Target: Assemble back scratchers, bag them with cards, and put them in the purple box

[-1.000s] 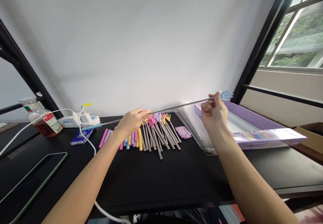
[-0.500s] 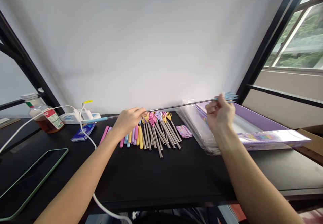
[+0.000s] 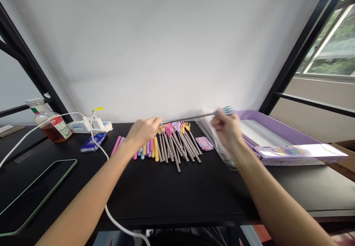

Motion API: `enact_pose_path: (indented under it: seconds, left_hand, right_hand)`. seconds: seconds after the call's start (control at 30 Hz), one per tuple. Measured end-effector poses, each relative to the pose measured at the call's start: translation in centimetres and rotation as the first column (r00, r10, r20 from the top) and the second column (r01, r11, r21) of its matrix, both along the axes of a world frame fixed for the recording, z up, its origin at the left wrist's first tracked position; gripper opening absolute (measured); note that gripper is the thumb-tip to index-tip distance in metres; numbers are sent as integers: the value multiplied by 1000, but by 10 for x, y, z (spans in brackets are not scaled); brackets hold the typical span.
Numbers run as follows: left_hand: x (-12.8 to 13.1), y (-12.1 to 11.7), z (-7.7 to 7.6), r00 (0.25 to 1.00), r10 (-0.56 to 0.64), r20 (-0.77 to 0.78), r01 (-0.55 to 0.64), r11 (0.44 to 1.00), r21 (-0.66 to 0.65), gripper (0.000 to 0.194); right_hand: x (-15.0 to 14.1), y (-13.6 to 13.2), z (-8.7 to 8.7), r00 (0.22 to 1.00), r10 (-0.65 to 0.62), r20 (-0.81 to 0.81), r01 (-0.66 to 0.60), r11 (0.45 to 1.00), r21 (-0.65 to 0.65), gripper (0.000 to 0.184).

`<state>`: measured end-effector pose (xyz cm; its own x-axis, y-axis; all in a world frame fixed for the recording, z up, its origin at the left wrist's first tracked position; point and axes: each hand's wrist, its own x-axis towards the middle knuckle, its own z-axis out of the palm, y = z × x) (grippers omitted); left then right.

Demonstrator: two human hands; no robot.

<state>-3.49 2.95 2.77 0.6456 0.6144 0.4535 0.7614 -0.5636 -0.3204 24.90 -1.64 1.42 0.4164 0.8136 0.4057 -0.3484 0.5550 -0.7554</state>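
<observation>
My left hand [image 3: 144, 130] is closed round the handle end of a telescopic back scratcher [image 3: 194, 116], whose thin metal rod runs right to a small blue claw head. My right hand [image 3: 226, 127], blurred by motion, pinches the rod just below that head. Under the rod lies a pile of collapsed back scratchers [image 3: 173, 142] with pink, yellow, purple and blue handles and little hand-shaped heads on the black table [image 3: 180, 190].
A stack of clear plastic sleeves [image 3: 216, 139] and a purple box [image 3: 277, 135] sit at the right. A small pink card [image 3: 204, 143] lies beside the pile. At the left are a tablet [image 3: 30, 194], a bottle [image 3: 48, 126], a power strip [image 3: 88, 125], a white cable and a blue packet [image 3: 93, 142].
The rod has shortened: my right hand has moved left toward my left hand, carrying the blue head inward. The blue handle no longer shows beyond my left hand.
</observation>
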Motion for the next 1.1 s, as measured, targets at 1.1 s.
enact_pose_path:
  seconds: [1.1]
  left_hand:
    - [-9, 21, -4, 945, -213, 248, 216, 976, 15, 23]
  right_hand:
    - [14, 5, 5, 939, -314, -140, 308, 949, -67, 48]
